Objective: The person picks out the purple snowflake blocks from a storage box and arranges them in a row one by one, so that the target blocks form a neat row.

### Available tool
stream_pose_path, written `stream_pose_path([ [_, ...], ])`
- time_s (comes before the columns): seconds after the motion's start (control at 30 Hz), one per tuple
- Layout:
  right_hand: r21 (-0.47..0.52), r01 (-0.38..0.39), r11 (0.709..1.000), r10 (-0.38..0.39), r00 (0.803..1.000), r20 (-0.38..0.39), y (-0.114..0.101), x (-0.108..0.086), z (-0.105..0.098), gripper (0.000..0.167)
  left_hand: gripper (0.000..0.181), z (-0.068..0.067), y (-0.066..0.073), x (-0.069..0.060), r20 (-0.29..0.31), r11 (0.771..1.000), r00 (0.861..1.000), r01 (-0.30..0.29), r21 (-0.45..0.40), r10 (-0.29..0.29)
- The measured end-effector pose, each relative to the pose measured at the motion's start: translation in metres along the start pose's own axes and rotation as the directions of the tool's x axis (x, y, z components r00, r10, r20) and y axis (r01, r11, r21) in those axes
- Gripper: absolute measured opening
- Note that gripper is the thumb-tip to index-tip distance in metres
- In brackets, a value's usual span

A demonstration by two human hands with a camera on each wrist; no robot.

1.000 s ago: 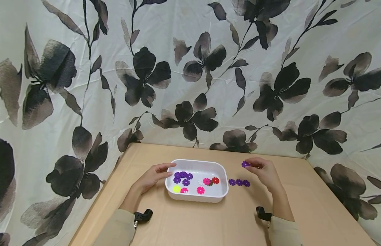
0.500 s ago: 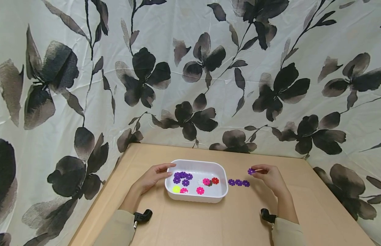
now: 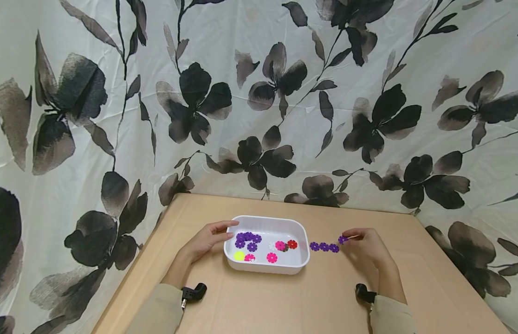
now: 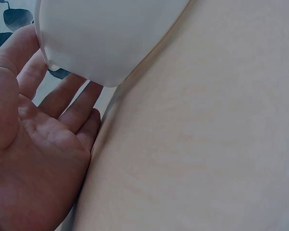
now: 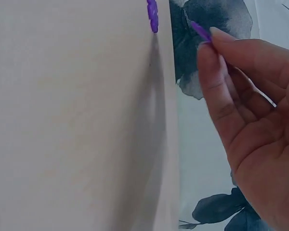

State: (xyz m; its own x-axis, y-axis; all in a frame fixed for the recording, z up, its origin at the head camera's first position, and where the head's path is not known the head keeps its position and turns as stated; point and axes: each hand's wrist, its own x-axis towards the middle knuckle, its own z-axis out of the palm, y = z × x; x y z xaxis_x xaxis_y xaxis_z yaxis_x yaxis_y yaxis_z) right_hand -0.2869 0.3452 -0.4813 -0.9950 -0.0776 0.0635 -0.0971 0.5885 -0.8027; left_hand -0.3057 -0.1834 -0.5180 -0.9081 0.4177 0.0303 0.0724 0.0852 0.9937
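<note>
My right hand (image 3: 366, 247) pinches a purple notched flower-shaped disc (image 3: 342, 240) between thumb and fingertips, as the right wrist view also shows. Just left of it, a row of 3 purple discs (image 3: 324, 247) lies on the table; the held disc is raised above the row's right end. In the right wrist view a gap separates the held disc (image 5: 201, 32) from the row's end (image 5: 153, 17). My left hand (image 3: 208, 240) holds the left end of a white tray (image 3: 267, 268), thumb and forefinger at its rim. Some fingers lie against the tray's outside in the left wrist view.
Inside the tray, several purple discs (image 3: 251, 246) are heaped at left, with pink discs (image 3: 272, 257), a red disc (image 3: 292, 244) and a yellow one (image 3: 239, 256). A tan tabletop (image 3: 259, 306) lies beneath. Floral cloth (image 3: 259, 111) hangs behind the table.
My right hand has moved right and then toward me, lowering the pinched purple disc from behind the row to its right end. The left hand and tray have stayed in place.
</note>
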Motion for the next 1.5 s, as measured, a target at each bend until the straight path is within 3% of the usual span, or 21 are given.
stream_pose_path([
  [0.37,-0.080,-0.072,0.994,0.076,0.996,0.042,0.004,-0.003,0.002,0.024,0.053,0.001,-0.001,0.000,-0.005,1.000,1.000,0.005,0.005,-0.005],
  [0.73,-0.111,-0.035,0.993,0.044,0.996,0.082,0.011,0.000,0.002,0.025,0.053,0.001,0.000,0.000,-0.006,1.000,1.000,-0.002,0.012,0.002],
  [1.17,-0.106,-0.095,0.990,0.105,0.991,0.085,0.009,-0.001,0.004,0.025,0.054,0.001,0.000,0.000,-0.003,1.000,1.000,0.004,0.013,-0.004],
  [1.5,-0.125,-0.081,0.989,0.092,0.992,0.091,0.011,0.000,0.003,0.025,0.052,0.000,0.000,0.000,-0.001,1.000,1.000,0.006,0.006,-0.006],
])
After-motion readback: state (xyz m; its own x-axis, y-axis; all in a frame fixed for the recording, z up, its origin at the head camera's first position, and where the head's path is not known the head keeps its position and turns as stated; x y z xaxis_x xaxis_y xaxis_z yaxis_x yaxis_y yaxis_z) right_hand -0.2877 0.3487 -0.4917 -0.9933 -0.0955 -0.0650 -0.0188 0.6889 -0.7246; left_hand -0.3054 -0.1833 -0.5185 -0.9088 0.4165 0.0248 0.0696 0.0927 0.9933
